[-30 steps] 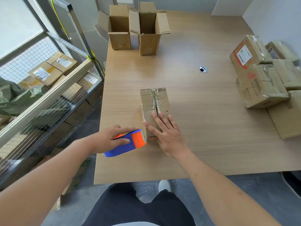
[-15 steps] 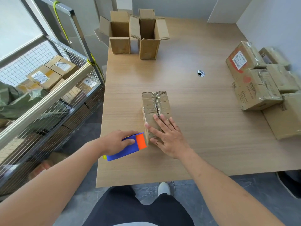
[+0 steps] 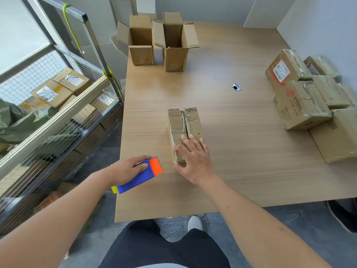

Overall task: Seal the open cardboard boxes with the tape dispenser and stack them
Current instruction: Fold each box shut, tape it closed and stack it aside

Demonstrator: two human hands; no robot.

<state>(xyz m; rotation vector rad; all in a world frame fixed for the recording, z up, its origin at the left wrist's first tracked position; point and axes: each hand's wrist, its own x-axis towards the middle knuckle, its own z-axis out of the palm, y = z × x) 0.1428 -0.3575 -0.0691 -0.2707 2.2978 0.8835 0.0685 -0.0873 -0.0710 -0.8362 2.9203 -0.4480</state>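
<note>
A small closed cardboard box (image 3: 184, 122) lies in the middle of the wooden table (image 3: 241, 151), tape along its top seam. My right hand (image 3: 193, 157) presses flat on its near end, fingers spread, thumb down the left side. My left hand (image 3: 127, 169) grips a blue and orange tape dispenser (image 3: 143, 174) just left of the box's near end, a small gap between them. Two open boxes, one (image 3: 142, 41) and another (image 3: 174, 43), stand upright at the far left of the table with flaps raised.
A pile of taped boxes (image 3: 303, 99) fills the table's right side. A metal wire rack (image 3: 58, 113) with more parcels stands close on the left. A cable hole (image 3: 236, 87) sits mid-table. The table's near edge is just in front of my legs.
My left hand has drawn the tape dispenser back from the box's near end, leftward and toward me. My right hand stays pressed on the box.
</note>
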